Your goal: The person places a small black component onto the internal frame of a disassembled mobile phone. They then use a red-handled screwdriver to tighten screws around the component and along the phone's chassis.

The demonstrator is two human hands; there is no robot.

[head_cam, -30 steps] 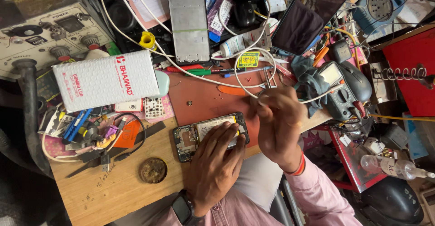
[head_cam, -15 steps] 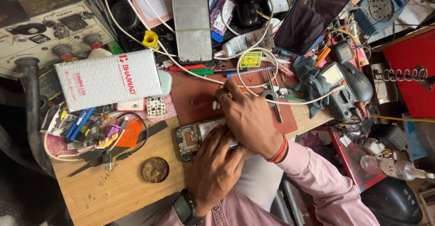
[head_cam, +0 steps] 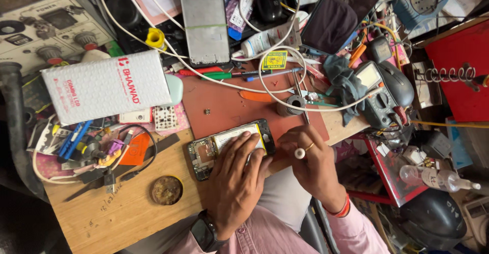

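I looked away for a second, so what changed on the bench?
The right hand came back from the red mat toward the opened phone and now holds a white-capped tool. The left hand stayed pressed on the phone, which did not move.

The left hand (head_cam: pixel 235 175) covers the lower right part of the opened phone (head_cam: pixel 204 149). The screwdriver (head_cam: pixel 303 132) tip is hidden behind the right hand (head_cam: pixel 310 162). Both forearms are cut off at the bottom edge.
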